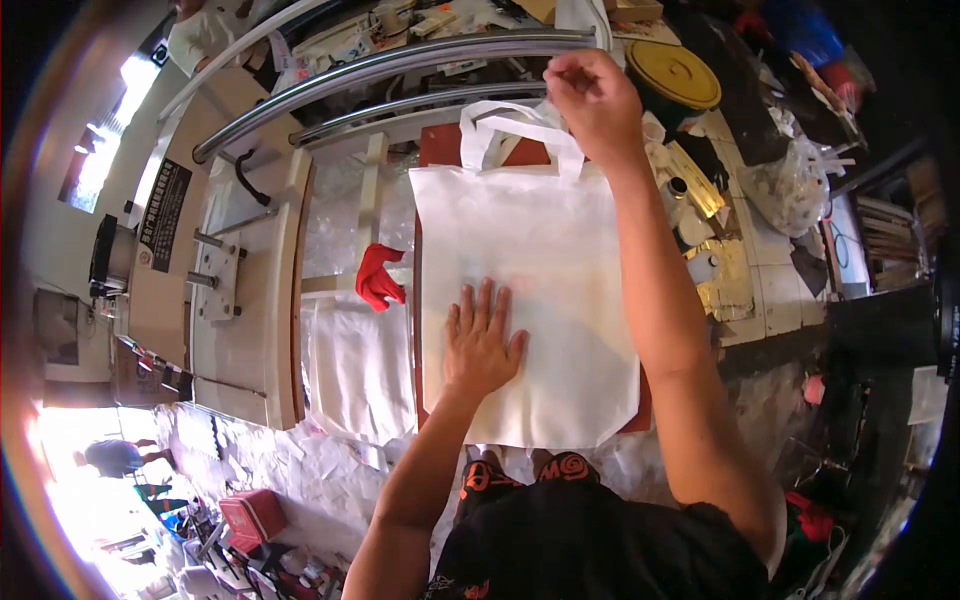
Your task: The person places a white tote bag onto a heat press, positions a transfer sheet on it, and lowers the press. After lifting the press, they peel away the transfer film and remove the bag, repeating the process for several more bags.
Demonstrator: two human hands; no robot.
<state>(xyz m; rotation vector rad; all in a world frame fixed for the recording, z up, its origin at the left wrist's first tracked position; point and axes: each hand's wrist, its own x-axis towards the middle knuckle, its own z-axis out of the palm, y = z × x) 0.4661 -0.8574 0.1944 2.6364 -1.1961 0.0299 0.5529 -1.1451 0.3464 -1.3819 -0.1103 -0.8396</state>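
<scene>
A white cloth bag (540,370) lies flat on a reddish-brown board (440,146), with its looped handles at the top. My left hand (484,340) rests palm down on the middle of the bag, its fingers spread. My right hand (597,100) is raised beside the handles near the metal bars, with its fingers curled together. Whether anything is between those fingers is too small to tell. To the left of the bag lies a crumpled red cloth (380,277).
Metal bars (400,68) cross above the bag. A yellow-lidded bucket (672,75) stands at upper right, near bottles and a plastic bag (790,185). More white fabric (358,375) lies at left. Another person (200,40) is at upper left.
</scene>
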